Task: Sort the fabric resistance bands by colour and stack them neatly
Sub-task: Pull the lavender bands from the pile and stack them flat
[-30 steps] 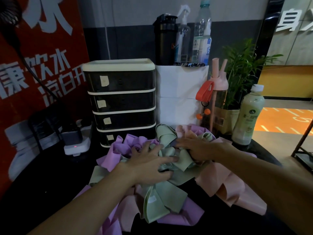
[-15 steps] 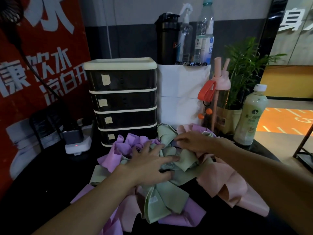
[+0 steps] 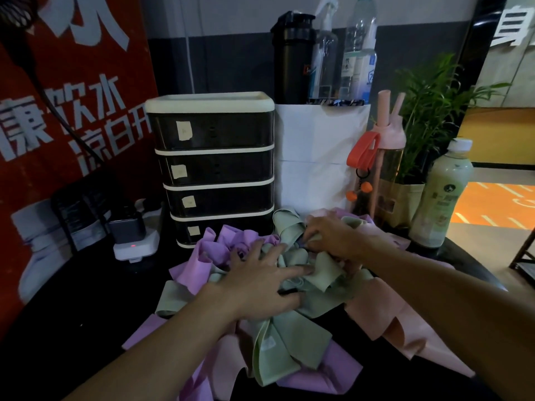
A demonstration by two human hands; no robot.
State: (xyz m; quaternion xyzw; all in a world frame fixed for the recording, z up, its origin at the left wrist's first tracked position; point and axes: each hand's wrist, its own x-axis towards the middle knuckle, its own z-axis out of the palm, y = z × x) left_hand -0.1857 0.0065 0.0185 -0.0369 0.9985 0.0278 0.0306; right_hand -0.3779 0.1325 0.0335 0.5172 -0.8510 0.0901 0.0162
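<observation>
A tangled heap of fabric resistance bands lies on the dark table: sage green bands (image 3: 289, 342) in the middle, purple bands (image 3: 199, 261) at the left and front, pink bands (image 3: 385, 311) at the right. My left hand (image 3: 266, 282) lies spread flat on the green bands, fingers straight, pressing the heap. My right hand (image 3: 333, 238) sits further back with its fingers curled into a green band near the top of the heap; the fingertips are hidden in the folds.
Behind the heap stand a black drawer unit (image 3: 214, 166), a white box (image 3: 318, 157) carrying bottles, a pink straw bottle (image 3: 385, 157), a potted plant (image 3: 425, 111) and a green drink bottle (image 3: 437, 195). A white power strip (image 3: 136, 247) lies at the left.
My right hand has shifted slightly back and up on the heap, tugging the green band. My left hand stays pressed in place.
</observation>
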